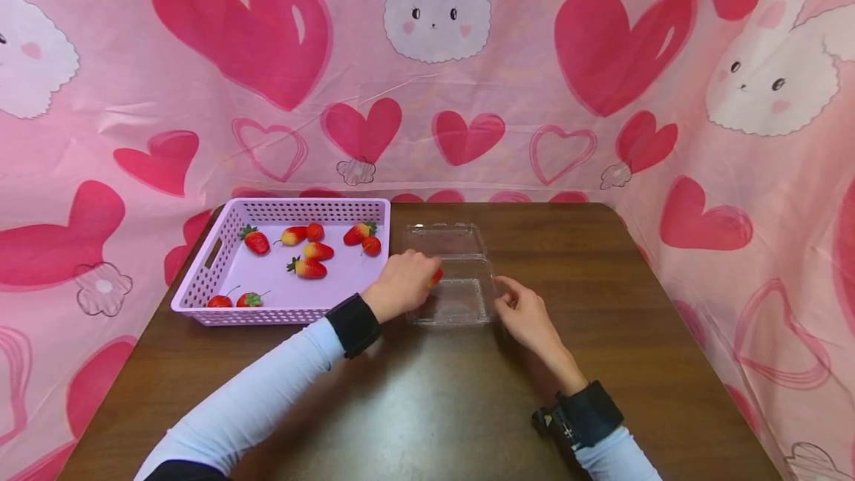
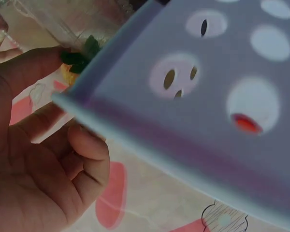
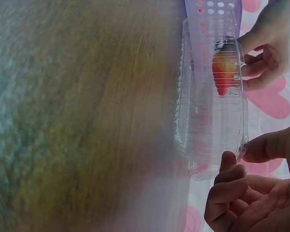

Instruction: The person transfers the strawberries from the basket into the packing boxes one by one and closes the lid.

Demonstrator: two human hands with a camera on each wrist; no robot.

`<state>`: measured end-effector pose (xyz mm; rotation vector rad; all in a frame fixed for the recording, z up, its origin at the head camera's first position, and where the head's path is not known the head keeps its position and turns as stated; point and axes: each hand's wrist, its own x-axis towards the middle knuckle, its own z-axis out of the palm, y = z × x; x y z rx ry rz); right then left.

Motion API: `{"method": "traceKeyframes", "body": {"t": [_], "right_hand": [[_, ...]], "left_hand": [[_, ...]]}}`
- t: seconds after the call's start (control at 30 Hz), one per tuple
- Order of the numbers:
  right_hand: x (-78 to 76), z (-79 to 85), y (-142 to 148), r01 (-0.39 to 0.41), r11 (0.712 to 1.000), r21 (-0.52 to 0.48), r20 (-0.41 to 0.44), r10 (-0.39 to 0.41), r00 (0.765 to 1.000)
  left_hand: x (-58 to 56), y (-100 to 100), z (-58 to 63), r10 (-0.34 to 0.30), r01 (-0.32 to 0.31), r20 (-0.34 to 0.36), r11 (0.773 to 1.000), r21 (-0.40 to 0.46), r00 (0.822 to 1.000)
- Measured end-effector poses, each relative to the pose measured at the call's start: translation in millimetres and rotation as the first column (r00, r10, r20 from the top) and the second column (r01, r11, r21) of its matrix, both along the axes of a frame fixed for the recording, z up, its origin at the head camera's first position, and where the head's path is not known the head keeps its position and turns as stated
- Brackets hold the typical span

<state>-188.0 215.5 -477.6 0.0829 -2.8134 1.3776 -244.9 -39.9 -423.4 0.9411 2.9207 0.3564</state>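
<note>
Left hand [image 1: 407, 282]: fingers pinch strawberry [image 1: 436, 277], left side of clear box [image 1: 461, 306] | Right hand [image 1: 525, 312]: fingers pinch box's right edge | lower gently, brace box, release low

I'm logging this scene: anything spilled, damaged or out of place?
Nothing stands out: fruit lies inside the purple basket, the clear container sits open with no visible crack, and the left hand holds a strawberry.

head: bright, glare on tabletop [image 1: 433, 401] | left wrist: dim, basket wall [image 2: 135, 108] blurred | right wrist: tabletop smeared
</note>
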Motion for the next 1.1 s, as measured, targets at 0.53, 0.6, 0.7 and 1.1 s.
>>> {"method": "traceKeyframes", "body": {"t": [0.53,0.6,0.7,1.1], "right_hand": [[-1.4,2.5,0,-0.002,1.0,0.008,-0.016,0.003,1.0],[-1.6,2.4,0,-0.003,1.0,0.006,-0.018,0.003,1.0],[-1.9,2.1,-1,-0.004,1.0,0.006,-0.021,0.004,1.0],[0.7,-0.4,0,-0.002,1.0,-0.004,-0.009,0.002,1.0]], "left_hand": [[-6.8,5,-15.2,0.017,-0.018,-0.039,1.0,-0.017,0.999],[-7.0,5,-15.9,0.014,-0.015,-0.041,1.0,-0.017,0.999],[-7.4,5,-17.1,0.008,-0.009,-0.044,1.0,-0.023,0.999],[-5.5,8,-26.3,-0.007,0.006,-0.039,0.999,-0.038,0.999]]}}
